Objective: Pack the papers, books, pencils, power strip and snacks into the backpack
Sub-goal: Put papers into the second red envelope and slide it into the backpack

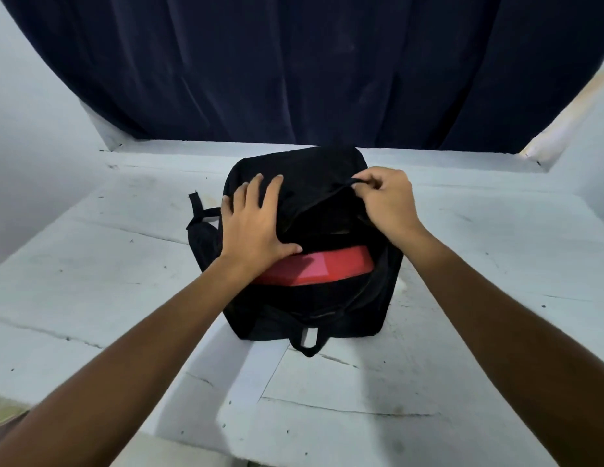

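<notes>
Black backpack [304,298] lies approx. mid-desk [91,264], main compartment unzipped. A red flat item [314,269], prob. a book or folder, shows inside the opening. Left hand [253,227] rests flat on the backpack's upper fabric, fingers [270,193] spread, thumb at the opening's edge just above the red item. Right hand [384,200] is at the backpack's far right side, fingers curled, pinching a black zipper pull [356,181]. Dark blue curtain [293,69] hangs behind the backpack.
</notes>
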